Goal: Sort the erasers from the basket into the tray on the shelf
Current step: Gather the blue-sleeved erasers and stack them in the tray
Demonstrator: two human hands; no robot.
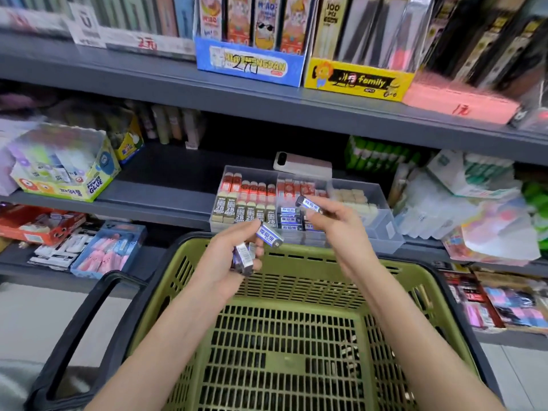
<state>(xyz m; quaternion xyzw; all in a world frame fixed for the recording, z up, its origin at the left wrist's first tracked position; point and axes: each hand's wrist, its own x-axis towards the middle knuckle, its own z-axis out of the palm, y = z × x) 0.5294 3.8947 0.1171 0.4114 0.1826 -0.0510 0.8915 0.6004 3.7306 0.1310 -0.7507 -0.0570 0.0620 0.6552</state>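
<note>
L hand (231,259): over far rim of basket, fingers curled round a bunch of small block erasers in blue-and-white paper sleeves (243,258); top eraser (269,234) sticks out at the fingertips, tilted.
R hand (336,232): raised just in front of tray, thumb + fingertips pinching a single blue-and-white sleeved eraser (309,205); other fingers loosely bent.
Basket: green slotted plastic basket (292,295) w/ black handles (80,327), under both forearms, close to shelf edge.
Tray: clear plastic divided tray (382,223) on mid level of grey metal shelf (166,203).
Tray L section: red-sleeved erasers (252,188) at back, tan "2B" erasers (237,207) in front.
Tray mid section: more red ones at back, stacked blue-and-white erasers (289,216) in front; the single eraser overlaps this section in view.
Tray R section: bare beige blocks (348,197).
Behind tray: white rectangular device (302,167), lying flat.
Far L on shelf: yellow "Power Glue" carton (68,176).
</note>
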